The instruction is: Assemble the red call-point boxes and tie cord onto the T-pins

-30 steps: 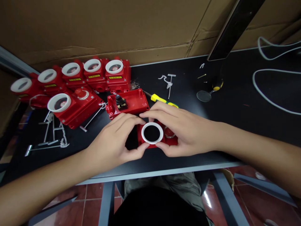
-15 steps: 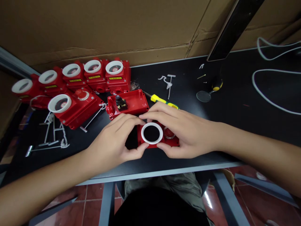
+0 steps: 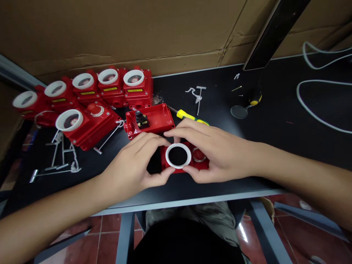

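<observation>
Both hands grip a red cover plate (image 3: 201,164) near the front edge of the black table (image 3: 275,121). The plate carries a white ring (image 3: 178,155) around a dark round opening and a small clear round button beside it. My left hand (image 3: 134,167) pinches the ring's left side with thumb below and fingers above. My right hand (image 3: 217,152) wraps the plate's right side, fingers over the top, thumb under the ring. Just behind lies an open red box base (image 3: 150,120) with a black switch part inside.
Several assembled red boxes with white rings (image 3: 82,99) sit in rows at the left. Metal pins with white string (image 3: 59,157) lie beside them. A yellow-green screwdriver (image 3: 191,117), loose screws, a round lens (image 3: 238,112), white cable (image 3: 316,106) and a cardboard wall (image 3: 137,33) are behind.
Hardly anything has moved. Both hands stay on the red cover plate; the right fingers have shifted very slightly over its top edge.
</observation>
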{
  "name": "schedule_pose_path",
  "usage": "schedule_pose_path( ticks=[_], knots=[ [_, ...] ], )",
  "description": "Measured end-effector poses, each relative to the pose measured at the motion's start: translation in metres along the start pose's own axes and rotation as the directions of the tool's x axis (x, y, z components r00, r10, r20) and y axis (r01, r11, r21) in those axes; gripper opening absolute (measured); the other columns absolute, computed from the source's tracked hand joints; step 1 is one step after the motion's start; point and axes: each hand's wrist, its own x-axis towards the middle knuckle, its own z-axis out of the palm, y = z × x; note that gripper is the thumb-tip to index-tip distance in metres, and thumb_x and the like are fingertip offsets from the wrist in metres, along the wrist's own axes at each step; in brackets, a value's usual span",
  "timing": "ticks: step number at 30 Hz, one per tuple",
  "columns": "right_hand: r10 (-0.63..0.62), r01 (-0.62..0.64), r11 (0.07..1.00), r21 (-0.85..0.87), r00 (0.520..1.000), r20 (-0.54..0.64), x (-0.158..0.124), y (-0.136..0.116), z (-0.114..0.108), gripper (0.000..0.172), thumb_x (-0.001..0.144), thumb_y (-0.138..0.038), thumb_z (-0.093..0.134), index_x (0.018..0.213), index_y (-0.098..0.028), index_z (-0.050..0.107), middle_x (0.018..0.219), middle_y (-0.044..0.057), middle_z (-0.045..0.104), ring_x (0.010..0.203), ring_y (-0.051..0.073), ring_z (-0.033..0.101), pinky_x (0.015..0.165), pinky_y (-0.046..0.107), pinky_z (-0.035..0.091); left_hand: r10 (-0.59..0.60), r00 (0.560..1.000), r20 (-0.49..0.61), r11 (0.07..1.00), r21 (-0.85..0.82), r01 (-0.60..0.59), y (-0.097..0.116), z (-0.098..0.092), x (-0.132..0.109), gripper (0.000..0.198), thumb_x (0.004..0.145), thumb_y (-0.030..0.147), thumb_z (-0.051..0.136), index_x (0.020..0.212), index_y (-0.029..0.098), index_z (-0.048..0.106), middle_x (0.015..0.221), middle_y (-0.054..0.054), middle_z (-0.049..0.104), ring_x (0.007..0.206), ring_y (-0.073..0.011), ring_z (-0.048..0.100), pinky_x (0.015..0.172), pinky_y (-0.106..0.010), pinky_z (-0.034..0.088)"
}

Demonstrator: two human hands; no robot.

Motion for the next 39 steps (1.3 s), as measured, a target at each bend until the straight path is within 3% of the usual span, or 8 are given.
schedule_pose_path(
  ticks=[5,9,22,25,31,33,36,39],
  knots=[
    [-0.009,0.009,1.000,0.012,1.000,-0.001,-0.001,0.001,0.000,0.066,0.105,-0.031,0.077,0.165,-0.019,0.052,0.139,0.018,0.070,0.122,0.027,0.069,0.099,0.043,0.065,-0.009,1.000,0.015,1.000,-0.001,0.009,0.000,0.000,0.000,0.028,0.112,0.034,0.080,0.134,0.022,0.067,0.127,-0.011,0.084,0.114,-0.0276,0.084,0.106,-0.044,0.069],
    [-0.030,0.029,0.999,0.027,0.999,0.012,0.000,0.001,0.000,0.068,0.102,-0.024,0.073,0.166,-0.019,0.050,0.137,0.016,0.071,0.121,0.027,0.069,0.101,0.045,0.065,-0.008,1.000,0.011,1.000,0.006,0.008,0.000,0.000,-0.001,0.029,0.112,0.035,0.081,0.133,0.021,0.067,0.127,-0.012,0.084,0.115,-0.0276,0.084,0.106,-0.044,0.069],
    [0.008,-0.009,0.999,-0.035,1.000,-0.023,0.002,-0.001,0.001,0.065,0.103,-0.029,0.079,0.161,-0.018,0.052,0.130,0.015,0.074,0.119,0.027,0.071,0.101,0.045,0.066,-0.034,0.999,0.008,0.999,0.010,0.033,0.000,-0.001,0.000,0.026,0.110,0.032,0.080,0.131,0.021,0.070,0.125,-0.010,0.084,0.112,-0.0277,0.083,0.104,-0.042,0.068],
    [-0.010,0.009,0.999,-0.033,1.000,-0.021,0.002,-0.002,0.002,0.067,0.103,-0.029,0.078,0.163,-0.018,0.051,0.129,0.015,0.074,0.115,0.026,0.071,0.099,0.045,0.066,-0.047,0.999,0.020,0.999,0.011,0.046,-0.001,0.000,-0.002,0.032,0.109,0.036,0.083,0.133,0.022,0.069,0.127,-0.011,0.084,0.113,-0.0285,0.083,0.105,-0.043,0.068],
    [-0.085,0.083,0.995,-0.053,0.996,-0.030,0.001,0.006,-0.013,0.065,0.107,-0.034,0.074,0.165,-0.014,0.053,0.148,0.021,0.068,0.131,0.028,0.070,0.106,0.044,0.066,-0.016,0.996,0.089,1.000,0.001,0.016,-0.003,0.002,-0.003,0.055,0.100,0.039,0.093,0.141,0.021,0.063,0.136,-0.014,0.079,0.122,-0.0334,0.080,0.109,-0.049,0.068],
    [-0.074,0.063,0.992,-0.112,0.992,-0.105,0.002,0.013,-0.024,0.048,0.110,-0.034,0.074,0.154,-0.017,0.064,0.131,0.014,0.073,0.117,0.023,0.073,0.097,0.038,0.065,-0.001,0.994,0.107,1.000,0.006,0.000,-0.001,0.001,-0.003,0.051,0.100,0.034,0.090,0.141,0.020,0.062,0.134,-0.015,0.078,0.121,-0.0339,0.079,0.108,-0.050,0.069],
    [-0.053,0.027,0.986,-0.163,0.986,-0.159,0.003,0.021,-0.040,0.007,0.115,-0.023,0.069,0.116,-0.022,0.076,0.097,0.002,0.074,0.088,0.016,0.071,0.080,0.030,0.057,0.006,0.994,0.107,1.000,0.014,-0.008,0.001,0.001,-0.002,0.052,0.098,0.032,0.088,0.141,0.019,0.062,0.130,-0.015,0.076,0.117,-0.0343,0.079,0.105,-0.050,0.069],
    [-0.038,0.011,0.987,-0.158,0.985,-0.167,0.003,0.024,-0.045,0.024,0.109,-0.006,0.058,0.114,-0.022,0.075,0.094,0.001,0.072,0.082,0.014,0.070,0.075,0.028,0.055,-0.002,0.997,0.078,0.999,0.044,-0.002,0.002,0.000,-0.003,0.054,0.097,0.033,0.085,0.143,0.018,0.061,0.127,-0.015,0.074,0.115,-0.0345,0.078,0.104,-0.049,0.069]
  ],
)
